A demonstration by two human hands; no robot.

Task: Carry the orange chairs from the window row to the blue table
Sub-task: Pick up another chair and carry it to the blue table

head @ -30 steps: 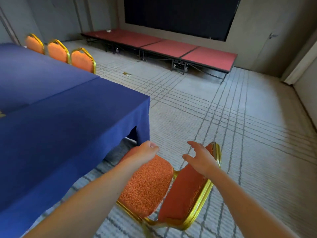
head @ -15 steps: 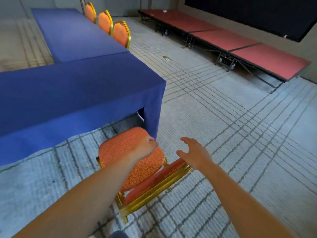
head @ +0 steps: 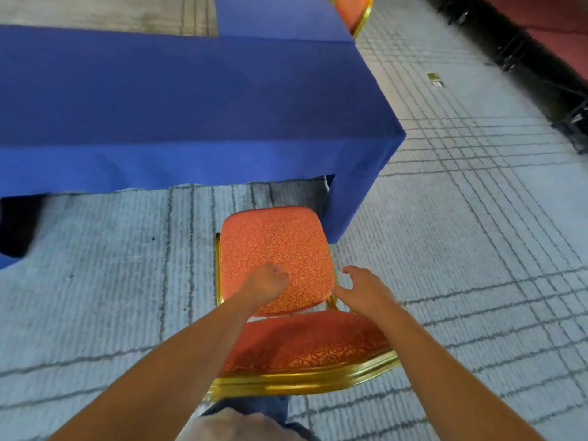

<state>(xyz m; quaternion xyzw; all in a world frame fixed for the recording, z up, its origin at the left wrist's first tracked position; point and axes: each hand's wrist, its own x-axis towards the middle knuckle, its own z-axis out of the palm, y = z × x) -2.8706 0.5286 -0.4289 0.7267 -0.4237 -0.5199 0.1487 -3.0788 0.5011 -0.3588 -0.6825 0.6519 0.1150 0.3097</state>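
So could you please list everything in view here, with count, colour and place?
Near chair: one, orange with gold frame, on the carpet, seat facing the table's near right corner.
Far chair: one, orange and gold, top edge, at the table's right side, mostly cut off.
Table: one, blue cloth, upper left.
Carpet: grey with dark grid lines, all over the floor.
Stage: red top over a dark frame, top right corner.
Floor plate: one, small, on the carpet near the stage.
Left hand: loosely curled over the near chair's seat; contact unclear.
Right hand: open, at the seat's right rear corner, gripping nothing.
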